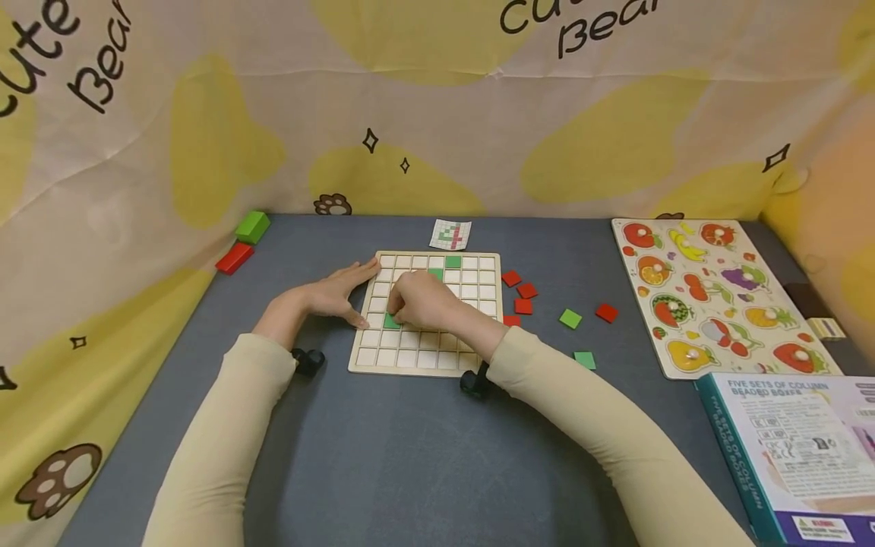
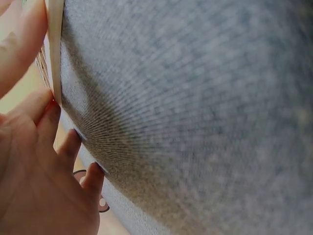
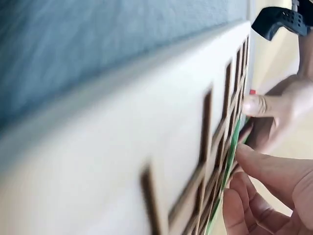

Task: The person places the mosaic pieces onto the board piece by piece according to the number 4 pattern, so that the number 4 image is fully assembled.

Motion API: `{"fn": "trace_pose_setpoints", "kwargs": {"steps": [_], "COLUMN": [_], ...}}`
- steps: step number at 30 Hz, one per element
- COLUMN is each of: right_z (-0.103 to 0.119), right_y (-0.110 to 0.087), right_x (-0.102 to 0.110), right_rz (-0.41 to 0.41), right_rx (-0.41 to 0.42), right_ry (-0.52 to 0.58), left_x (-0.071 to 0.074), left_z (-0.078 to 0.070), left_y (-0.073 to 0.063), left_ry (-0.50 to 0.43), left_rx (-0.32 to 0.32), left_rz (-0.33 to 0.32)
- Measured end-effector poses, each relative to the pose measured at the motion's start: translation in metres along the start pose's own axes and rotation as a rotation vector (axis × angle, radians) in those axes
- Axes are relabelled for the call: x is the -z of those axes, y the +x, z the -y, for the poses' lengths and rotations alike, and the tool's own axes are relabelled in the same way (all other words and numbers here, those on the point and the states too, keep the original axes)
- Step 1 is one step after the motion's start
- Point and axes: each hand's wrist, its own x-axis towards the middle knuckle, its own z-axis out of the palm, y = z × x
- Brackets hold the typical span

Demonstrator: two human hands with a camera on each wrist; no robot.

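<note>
A wooden grid board (image 1: 410,372) with white cells lies flat on the grey table. At its left side my left hand (image 1: 335,292) is spread, fingers by the upper left corner and thumb against the left edge; the left wrist view shows its fingertips along the board's side (image 2: 55,58). Over the board, my right hand (image 1: 427,300) is bent down with thumb and fingertips at a green square tile (image 1: 392,321). The right wrist view has the thumb (image 3: 257,164) right at a thin green tile edge (image 3: 234,142). More green tiles (image 1: 453,262) sit in upper cells, one partly covered by the hand.
A small pattern card (image 1: 450,235) lies behind the board. Several red tiles (image 1: 526,290) and loose green tiles (image 1: 570,318) are right of it. Green (image 1: 253,227) and red blocks (image 1: 235,258) stand back left. Rightward are a fruit puzzle board (image 1: 690,334) and a box (image 1: 793,448).
</note>
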Motion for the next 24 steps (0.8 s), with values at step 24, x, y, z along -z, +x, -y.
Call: {"fn": "trace_pose_setpoints", "kwargs": {"steps": [24], "right_z": [-0.162], "right_y": [-0.111], "right_x": [0.113], "right_rz": [0.395], "right_rx": [-0.159], "right_ry": [0.111], "left_x": [0.001], "left_z": [0.003], "left_y": [0.003], "left_ry": [0.013], "left_rx": [-0.007], "left_rz": [0.001]}}
